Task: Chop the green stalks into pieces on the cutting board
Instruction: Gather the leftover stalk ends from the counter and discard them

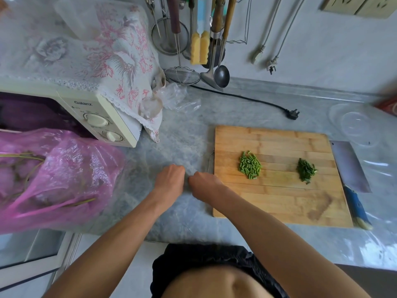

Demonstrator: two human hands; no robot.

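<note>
Two bare hands meet over a grey marble-patterned counter (184, 130), just left of a wooden cutting board (277, 203). The left hand (169, 179) and the right hand (204, 182) are seen from the back with knuckles curled downward, nearly touching each other; whether the fingers pinch anything cannot be told from this angle.

On the board lie two small heaps: a pile of light-green chopped stalk pieces (250, 165) left of centre, and a darker green, finer pile (306, 169) to its right, the two well apart. A cleaver (352, 168) with a blue handle rests on the counter along the board's right edge, blade pointing away from the person.

To the far left a pink plastic bag (55, 179) sits at the counter's edge, with long green stems (25, 160) showing through and out of it. Behind the bag stands a cream microwave (101, 119) draped with a floral lace cloth (116, 61). A crumpled clear bag (180, 97) lies beside the cloth. A black power cord (253, 101) with its plug unconnected trails across the counter behind the board. Ladles, strainers and a yellow sponge brush (199, 48) hang against the pale wall (322, 50). Clear plastic containers (354, 125) sit at the far right.
</note>
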